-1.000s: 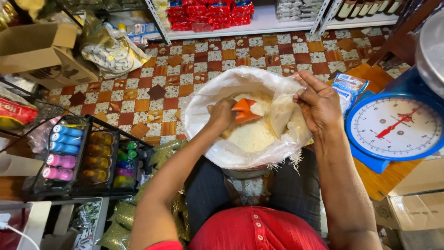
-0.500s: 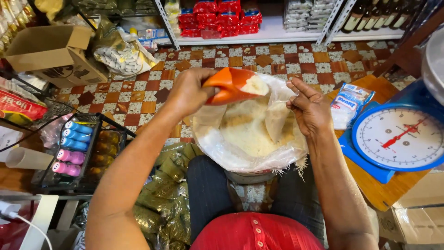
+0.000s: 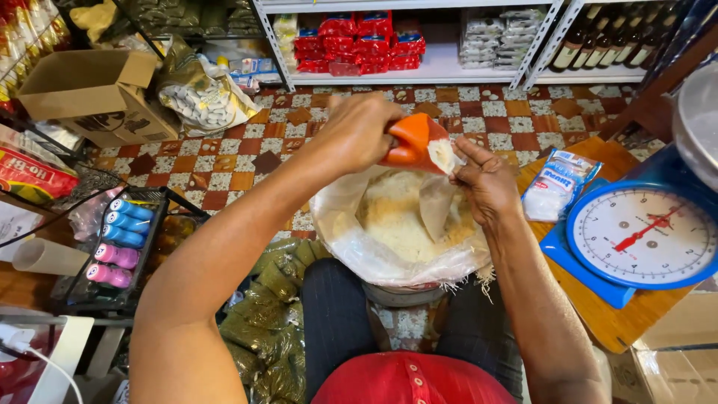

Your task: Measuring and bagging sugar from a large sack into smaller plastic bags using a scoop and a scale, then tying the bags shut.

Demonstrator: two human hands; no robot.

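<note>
Head view: left hand (image 3: 357,131) fingers clamp the orange scoop (image 3: 413,142) above the open sack (image 3: 351,247) while right hand (image 3: 485,179) fingers pinch a clear bag (image 3: 435,209) beneath; misalignment would probably spill grain onto the floor.

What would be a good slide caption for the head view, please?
Left hand tips an orange scoop toward the right hand above an open grain sack.

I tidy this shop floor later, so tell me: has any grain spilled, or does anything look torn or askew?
No spilled grain shows on the tiled floor. The white woven sack has a frayed rim with loose threads hanging at its right side. The left hand holds the orange scoop tilted over the sack.
</note>
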